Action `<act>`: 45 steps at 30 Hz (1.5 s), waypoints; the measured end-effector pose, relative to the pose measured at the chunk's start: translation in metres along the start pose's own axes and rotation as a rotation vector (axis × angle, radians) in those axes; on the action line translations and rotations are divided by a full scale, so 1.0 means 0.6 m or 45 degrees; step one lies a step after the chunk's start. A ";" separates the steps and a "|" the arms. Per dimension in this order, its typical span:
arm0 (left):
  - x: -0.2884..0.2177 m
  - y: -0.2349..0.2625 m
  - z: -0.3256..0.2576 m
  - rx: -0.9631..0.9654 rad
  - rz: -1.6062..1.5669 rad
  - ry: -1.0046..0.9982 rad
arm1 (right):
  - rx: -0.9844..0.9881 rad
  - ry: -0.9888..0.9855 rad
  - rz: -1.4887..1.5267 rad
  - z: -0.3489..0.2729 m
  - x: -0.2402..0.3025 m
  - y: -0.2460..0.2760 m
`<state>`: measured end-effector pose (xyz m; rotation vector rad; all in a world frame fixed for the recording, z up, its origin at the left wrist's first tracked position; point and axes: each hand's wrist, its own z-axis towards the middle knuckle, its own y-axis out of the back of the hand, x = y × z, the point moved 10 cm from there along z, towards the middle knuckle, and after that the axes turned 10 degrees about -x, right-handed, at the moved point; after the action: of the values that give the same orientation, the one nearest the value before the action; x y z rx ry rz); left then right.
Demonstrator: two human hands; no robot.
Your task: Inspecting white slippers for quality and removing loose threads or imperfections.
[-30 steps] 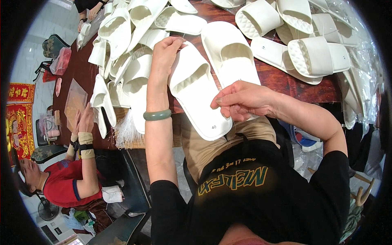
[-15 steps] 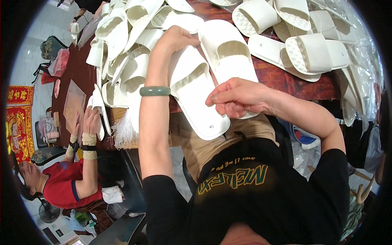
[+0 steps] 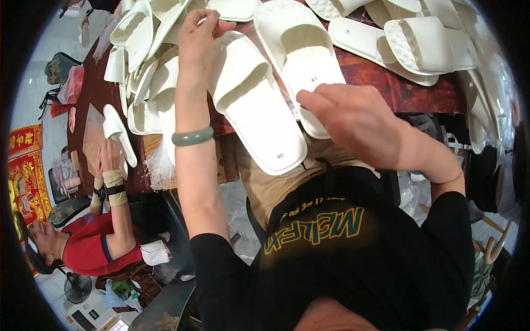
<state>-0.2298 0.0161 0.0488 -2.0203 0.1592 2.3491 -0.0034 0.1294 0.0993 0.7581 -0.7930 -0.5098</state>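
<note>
Two white slide slippers lie side by side in front of me, heels toward my body: the left slipper (image 3: 262, 129) and the right slipper (image 3: 314, 71). Their heels reach over the table's near edge above my lap. My left hand (image 3: 203, 33), a green bangle on its wrist, is just beyond the left slipper's toe. Its fingers are pinched, with a tiny pale bit at their tips that I cannot make out. Over the right slipper's heel, my right hand (image 3: 356, 121) has its fingers curled together, slightly blurred; whatever they hold is hidden.
White slippers are heaped (image 3: 146, 66) at the left, with more slippers (image 3: 419, 44) at the far right. A bundle of thin clear strands (image 3: 161, 172) hangs at the table edge. At the left, a co-worker in red (image 3: 102, 243) handles another slipper (image 3: 118, 132).
My left hand has moved up and left, off the left slipper's toe. My right hand has moved right and turned, its back now showing. The slippers appear slightly higher in view.
</note>
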 end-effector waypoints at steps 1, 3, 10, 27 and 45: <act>-0.009 -0.015 0.004 0.069 -0.007 0.005 | -0.076 0.105 -0.188 -0.006 0.021 0.004; -0.019 -0.054 0.015 0.200 0.100 0.021 | -0.087 0.230 -0.473 -0.015 0.043 -0.014; 0.008 -0.162 0.035 0.535 0.442 0.038 | -0.066 0.303 -0.686 -0.022 0.002 -0.049; 0.080 -0.109 0.050 0.411 0.534 0.201 | 0.039 0.118 -0.857 -0.027 0.003 -0.019; 0.057 -0.103 -0.002 0.610 -0.190 0.360 | 0.010 0.436 -0.646 0.071 -0.122 -0.063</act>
<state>-0.2279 0.0763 0.0113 -2.0151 0.5051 1.7174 -0.0859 0.1366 0.0580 1.0278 -0.2774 -0.8031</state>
